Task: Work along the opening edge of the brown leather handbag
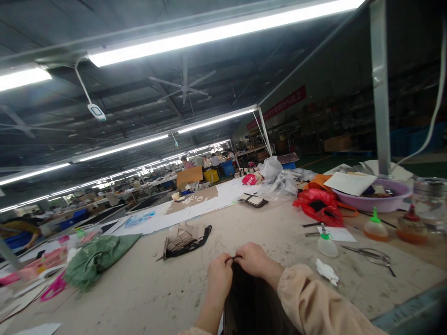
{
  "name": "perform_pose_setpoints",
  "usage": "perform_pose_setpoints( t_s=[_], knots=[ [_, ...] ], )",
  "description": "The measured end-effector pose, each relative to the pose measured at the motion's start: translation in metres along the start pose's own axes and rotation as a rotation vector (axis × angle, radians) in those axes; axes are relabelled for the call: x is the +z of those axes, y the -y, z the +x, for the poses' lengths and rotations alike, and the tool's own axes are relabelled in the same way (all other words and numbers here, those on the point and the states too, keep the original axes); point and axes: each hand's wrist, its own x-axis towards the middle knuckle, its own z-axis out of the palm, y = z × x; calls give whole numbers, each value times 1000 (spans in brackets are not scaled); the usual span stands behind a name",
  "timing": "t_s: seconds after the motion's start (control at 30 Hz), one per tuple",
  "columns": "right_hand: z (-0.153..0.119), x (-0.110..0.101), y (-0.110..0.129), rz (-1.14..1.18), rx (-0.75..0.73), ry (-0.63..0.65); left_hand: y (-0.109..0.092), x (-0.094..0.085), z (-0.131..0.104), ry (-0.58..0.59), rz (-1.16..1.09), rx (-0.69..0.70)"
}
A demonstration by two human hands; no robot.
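A dark, limp piece of material [253, 304] hangs over the near side of the table at the bottom centre. My left hand [220, 275] pinches a thin dark strip at its upper edge. Close beside it, my right hand [254, 260] pinches the same strip, the fingertips of both hands almost meeting. Beyond my hands lies a stack of brownish pieces [185, 238] with black strips along it. The lower part of the dark material runs out of the frame.
On the right are scissors [372, 253], a green-capped bottle [327, 244], white crumpled tissue [327, 271], a red bag [319, 207] and a purple basin [377, 202]. A green cloth bag [99, 260] lies left. A metal post [380, 93] rises at right. People sit far back.
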Motion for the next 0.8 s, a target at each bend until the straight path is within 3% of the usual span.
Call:
perform_pose_setpoints(
  t_s=[0.13,0.3,0.4,0.63,0.8],
  knots=[
    [2,1,-2,44,-9,4,-2,1,-1,-15,15,0],
    [-4,-1,-16,330,-121,136,-4,1,-3,-15,69,-29],
    [-10,-3,-24,414,-131,131,-4,1,-3,-16,82,-35],
    [-13,-11,-15,168,-107,13,-4,3,-3,-23,31,-10],
    [-1,4,-6,-34,-96,-46,-3,4,-2,-11,-34,-70]
  ],
)
